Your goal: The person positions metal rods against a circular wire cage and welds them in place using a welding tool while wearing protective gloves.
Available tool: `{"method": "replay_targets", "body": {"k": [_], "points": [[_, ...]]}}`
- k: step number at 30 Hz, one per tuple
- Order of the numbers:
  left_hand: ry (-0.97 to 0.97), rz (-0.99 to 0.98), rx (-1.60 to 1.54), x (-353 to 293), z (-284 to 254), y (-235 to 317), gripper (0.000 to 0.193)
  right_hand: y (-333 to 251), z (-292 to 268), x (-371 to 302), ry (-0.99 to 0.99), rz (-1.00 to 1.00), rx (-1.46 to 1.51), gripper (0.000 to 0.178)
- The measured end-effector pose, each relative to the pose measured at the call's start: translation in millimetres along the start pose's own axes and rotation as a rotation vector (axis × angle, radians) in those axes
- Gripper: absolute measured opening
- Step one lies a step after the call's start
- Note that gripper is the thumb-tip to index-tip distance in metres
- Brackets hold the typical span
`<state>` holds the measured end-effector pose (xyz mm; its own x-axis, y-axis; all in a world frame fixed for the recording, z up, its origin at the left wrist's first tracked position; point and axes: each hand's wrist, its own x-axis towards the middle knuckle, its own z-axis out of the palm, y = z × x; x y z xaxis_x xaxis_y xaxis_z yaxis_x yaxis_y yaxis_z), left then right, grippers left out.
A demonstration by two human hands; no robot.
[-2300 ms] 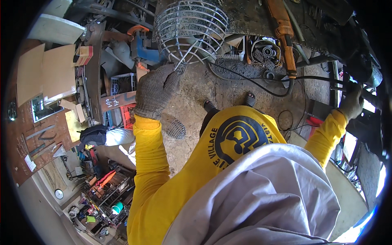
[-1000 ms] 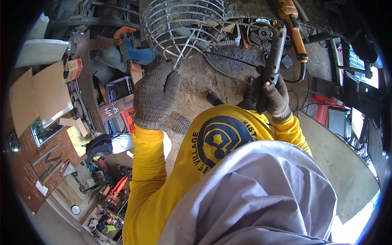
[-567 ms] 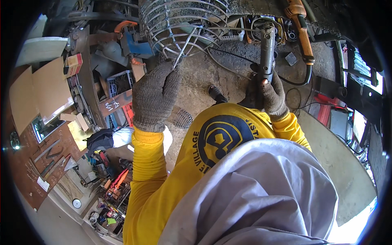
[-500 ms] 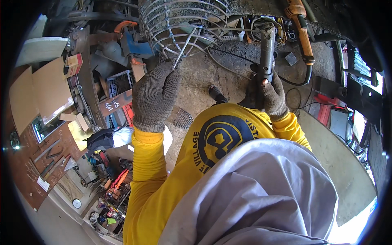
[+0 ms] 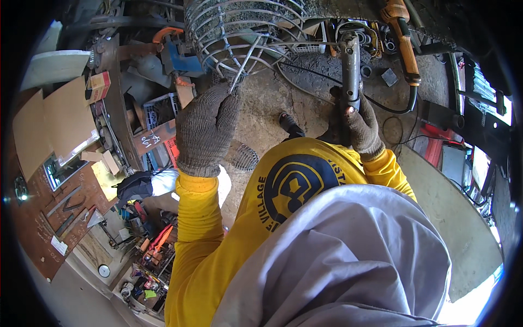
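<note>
A round cage of bent grey metal rods (image 5: 224, 30) stands at the top, in front of me. My left hand (image 5: 207, 131), in a brown knitted glove, is closed at the cage's near side, where the end of a straight metal rod (image 5: 245, 64) runs between thumb and fingers. My right hand (image 5: 364, 131), gloved too, is wrapped round the lower end of a grey metal tube (image 5: 351, 68) with holes in its side. The tube points away from me. A thin rod reaches from the cage to the tube's far end; how they join is unclear.
An orange angle grinder (image 5: 402, 46) lies at the upper right, its black cord looping down. A blue vise-like tool (image 5: 182, 61) and crates stand left of the cage. Cardboard (image 5: 68, 120) and hand tools cover a brown board at the left. A pale sheet (image 5: 452, 212) leans at the right.
My right hand has shifted slightly left, and the far end of the metal tube has swung left with it. My left hand and the cage have hardly moved.
</note>
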<state>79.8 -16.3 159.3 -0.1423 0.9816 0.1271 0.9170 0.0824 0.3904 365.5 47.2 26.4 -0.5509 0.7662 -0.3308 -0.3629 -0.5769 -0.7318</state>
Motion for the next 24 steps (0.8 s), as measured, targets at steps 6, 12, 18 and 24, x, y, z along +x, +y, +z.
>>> {"method": "replay_targets", "body": {"k": [6, 12, 18, 24], "points": [[-0.003, 0.002, 0.005, -1.4, 1.2, -2.6, 0.027, 0.1, 1.9, 1.3, 0.003, -0.018, 0.010, 0.062], [0.033, 0.071, 0.017, 1.0, 1.3, -0.6, 0.022, -0.8, 2.9, 0.8, 0.004, 0.017, 0.062, 0.057], [0.010, 0.030, 0.011, -0.3, 0.7, -1.0, 0.026, -2.3, 4.6, 2.8, 0.010, 0.002, 0.000, 0.057], [0.005, 0.018, 0.085, -3.9, -0.7, -1.0, 0.024, -3.6, 4.3, 4.2, -0.034, -0.013, -0.030, 0.055]]}}
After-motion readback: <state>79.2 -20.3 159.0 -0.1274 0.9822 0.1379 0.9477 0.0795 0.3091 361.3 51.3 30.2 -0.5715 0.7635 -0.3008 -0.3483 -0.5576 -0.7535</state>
